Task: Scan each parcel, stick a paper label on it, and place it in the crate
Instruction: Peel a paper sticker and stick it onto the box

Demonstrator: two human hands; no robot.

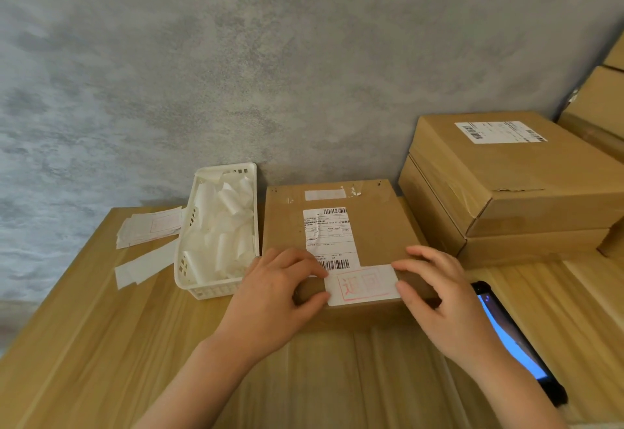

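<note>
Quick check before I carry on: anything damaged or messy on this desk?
Yes. The shipping label on the parcel under both hands is torn and wrinkled along its left side, and tape scraps cling near its far edge. Loose paper slips lie scattered left of the white basket.

three full parcels (pixel 381 236), one white basket (pixel 189 280), one phone (pixel 516 341), two hands (pixel 270 297).
</note>
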